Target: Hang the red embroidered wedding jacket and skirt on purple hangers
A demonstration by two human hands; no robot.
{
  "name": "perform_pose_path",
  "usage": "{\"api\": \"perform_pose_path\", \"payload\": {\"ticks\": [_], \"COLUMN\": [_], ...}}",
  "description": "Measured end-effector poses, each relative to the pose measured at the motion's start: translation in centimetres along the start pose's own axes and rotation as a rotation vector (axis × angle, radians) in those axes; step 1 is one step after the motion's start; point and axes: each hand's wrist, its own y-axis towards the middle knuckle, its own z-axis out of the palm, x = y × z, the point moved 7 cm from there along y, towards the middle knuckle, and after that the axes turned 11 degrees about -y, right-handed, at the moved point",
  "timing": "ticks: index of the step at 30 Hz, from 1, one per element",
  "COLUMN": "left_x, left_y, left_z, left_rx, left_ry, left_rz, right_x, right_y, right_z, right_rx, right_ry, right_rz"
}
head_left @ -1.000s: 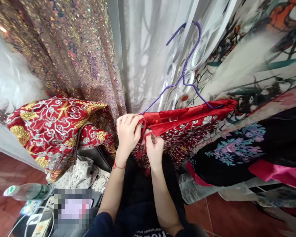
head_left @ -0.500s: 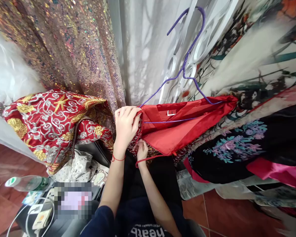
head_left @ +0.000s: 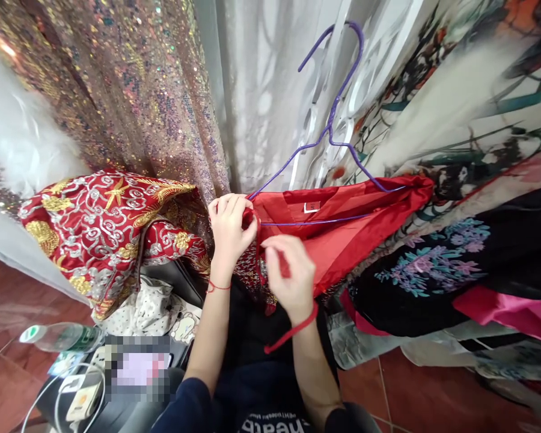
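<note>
A small white-framed label (head_left: 312, 207) is seen inside the red garment (head_left: 342, 243), marked with what appears to be a single letter "S". On the dark blue shirt (head_left: 234, 400) of the wearer, large white lettering is cut off by the lower edge, the letters "heatb" being legible; the smaller line above is not clearly readable. The print on the green label of the plastic bottle (head_left: 65, 337), at lower left, is too small to be read. The red garment is suspended on a purple hanger (head_left: 330, 128) in front of the wearer, its lining exposed. Its left end is gripped by the left hand (head_left: 229, 225), knuckles uppermost and fingers closed over the edge. The right hand (head_left: 291, 270) is blurred, held just beside it with fingers curled and wrist bent; whether anything is pinched cannot be told. A red cord (head_left: 293, 332) is seen across the right wrist. The garment is flanked by a gold-embroidered red piece (head_left: 112, 228) and a black floral one (head_left: 428, 264).
</note>
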Motion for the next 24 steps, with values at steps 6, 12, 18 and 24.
{"api": "perform_pose_path", "payload": {"ticks": [6, 12, 18, 24], "left_x": [1.1, 1.1, 4.3, 8.1], "left_y": [0.1, 0.8, 2.9, 1.2], "left_z": [-0.6, -0.6, -0.5, -0.8], "left_rx": [-0.04, -0.081, -0.133, -0.314], "left_ry": [-0.08, -0.101, -0.158, -0.142], "left_rz": [0.007, -0.027, -0.137, -0.333], "right_x": [-6.7, -14.1, -15.3, -15.2], "right_y": [6.6, 9.9, 9.2, 9.4], "right_z": [-9.3, -11.0, -10.8, -10.4], "right_rx": [-0.459, -0.254, -0.126, -0.09], "right_ry": [-0.672, -0.942, -0.928, -0.923], "right_rz": [0.046, 0.09, -0.035, -0.09]}}
